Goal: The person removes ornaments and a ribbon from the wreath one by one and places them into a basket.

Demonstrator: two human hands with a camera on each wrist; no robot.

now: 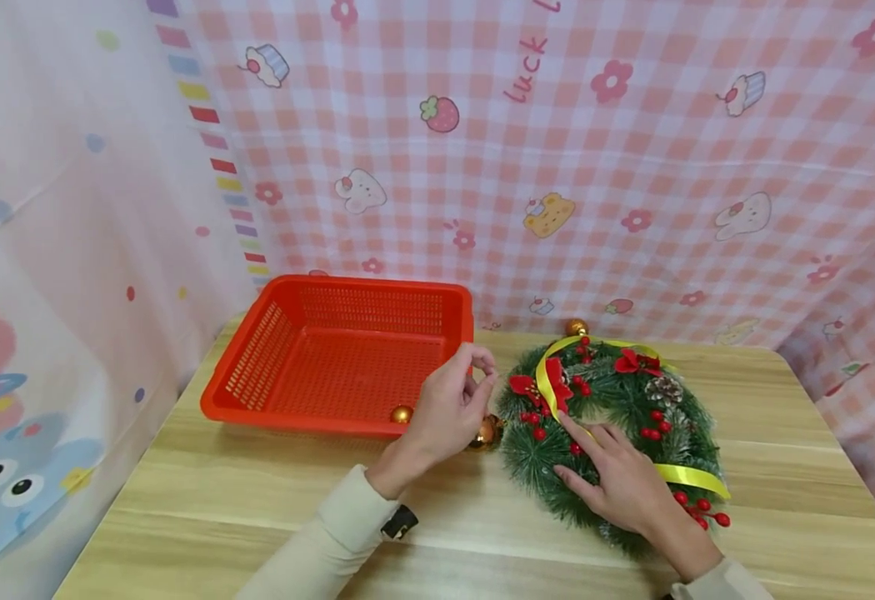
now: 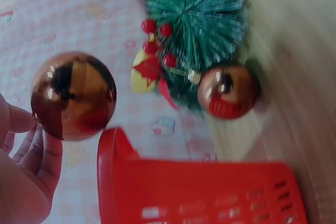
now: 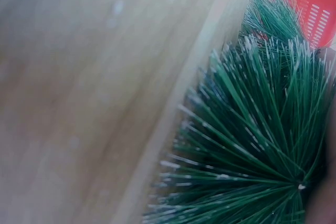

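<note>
My left hand [image 1: 452, 402] is raised beside the basket's right end, thumb and forefinger pinched together. In the left wrist view a shiny copper-gold bauble [image 2: 73, 95] hangs just below those fingertips. A second bauble [image 2: 228, 90] lies on the table against the green wreath [image 1: 542, 475]. The wreath carries red berries [image 1: 655, 427], red flowers [image 1: 636, 362], a pine cone [image 1: 664, 389] and a yellow ribbon [image 1: 691, 477]. My right hand [image 1: 621, 479] rests on the wreath's near side, forefinger stretched out to the ribbon, thumb spread apart. The right wrist view shows mostly green needles [image 3: 257, 129].
A red plastic basket [image 1: 332, 430] with slotted walls stands left of the wreath, holding a small gold bauble [image 1: 402, 414]. Another gold bauble [image 1: 576, 327] sits behind the wreath. The wooden table [image 1: 242, 500] backs onto a pink checked curtain [image 1: 422, 225].
</note>
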